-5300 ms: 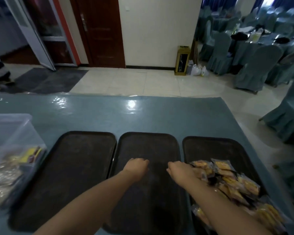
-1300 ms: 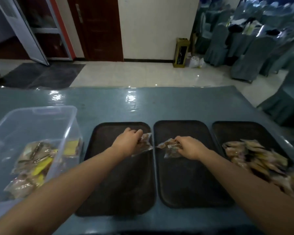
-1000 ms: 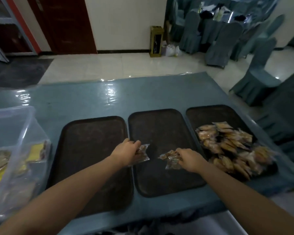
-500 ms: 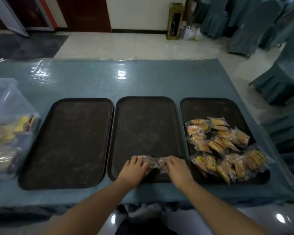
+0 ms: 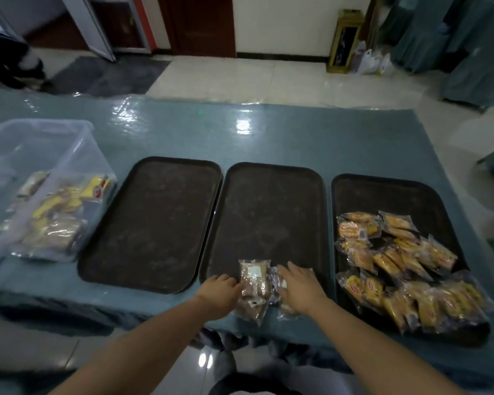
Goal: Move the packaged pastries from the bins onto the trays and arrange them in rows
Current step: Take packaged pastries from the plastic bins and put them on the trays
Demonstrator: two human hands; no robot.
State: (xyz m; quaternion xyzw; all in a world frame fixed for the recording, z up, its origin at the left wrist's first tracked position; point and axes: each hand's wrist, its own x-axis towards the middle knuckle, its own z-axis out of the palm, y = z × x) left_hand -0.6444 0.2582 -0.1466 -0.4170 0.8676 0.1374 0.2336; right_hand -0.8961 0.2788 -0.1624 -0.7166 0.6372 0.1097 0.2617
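Observation:
Three dark trays lie side by side on the blue table. On the near edge of the middle tray lie brown packaged pastries. My left hand touches the left side of one packet with its fingers. My right hand rests flat, fingers spread, on a second packet beside it. The right tray carries a heap of several yellow packaged pastries. The left tray has nothing on it. A clear plastic bin at the left holds more packets.
The table's near edge runs just below the trays, with tiled floor beneath. Beyond the table are a brown door, a small gold stand with white bags, and covered chairs at the right. A person's dark shoes show at the far left.
Both hands carried brown packets from mid-air over the trays down to the near edge of the middle tray. The packets now lie there and my fingers have loosened on them.

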